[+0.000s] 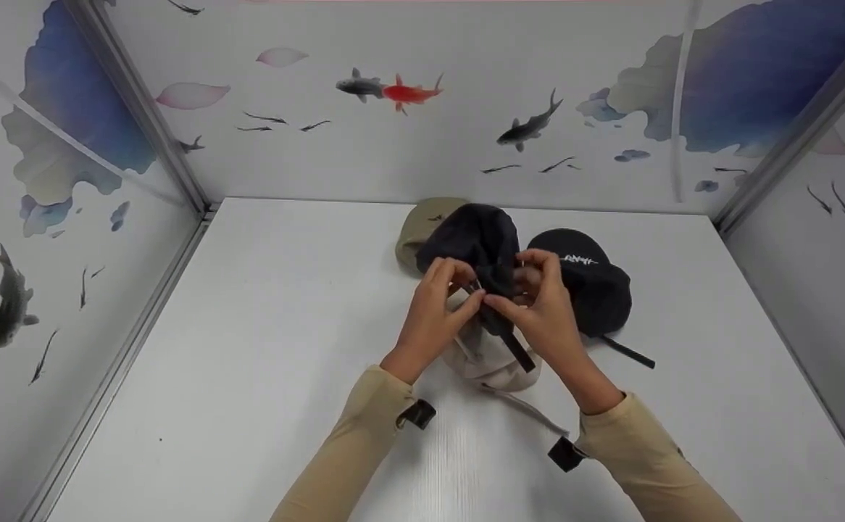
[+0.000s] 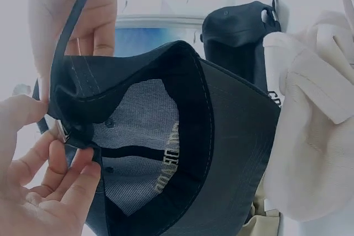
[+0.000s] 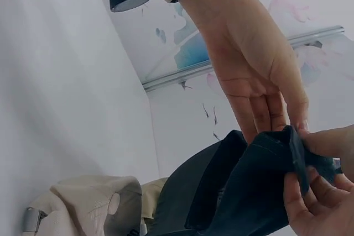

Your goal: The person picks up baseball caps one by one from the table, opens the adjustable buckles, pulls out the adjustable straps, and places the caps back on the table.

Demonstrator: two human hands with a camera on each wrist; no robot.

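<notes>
Both hands hold a dark cap [image 1: 469, 235] by its back strap. In the head view the left hand [image 1: 433, 312] pinches the strap from the left, and the right hand [image 1: 546, 312] pinches it from the right, thumbs nearly meeting. The strap's loose end [image 1: 520, 354] hangs below them. In the left wrist view the left hand [image 2: 50, 175] grips beside a small metal buckle [image 2: 62, 131], with the right hand [image 2: 83, 20] above; the cap's inside [image 2: 138, 136] shows mesh. In the right wrist view the right hand [image 3: 326, 192] pinches the fabric, and the left hand [image 3: 254, 59] reaches down to it.
An olive cap [image 1: 415, 232] lies behind the held cap on the white table [image 1: 248, 348]. Black caps [image 1: 604, 304] are at the right, a strap sticking out. A beige cap [image 1: 498, 362] with a trailing strap lies beneath the hands. Printed panels [image 1: 451, 159] enclose the table.
</notes>
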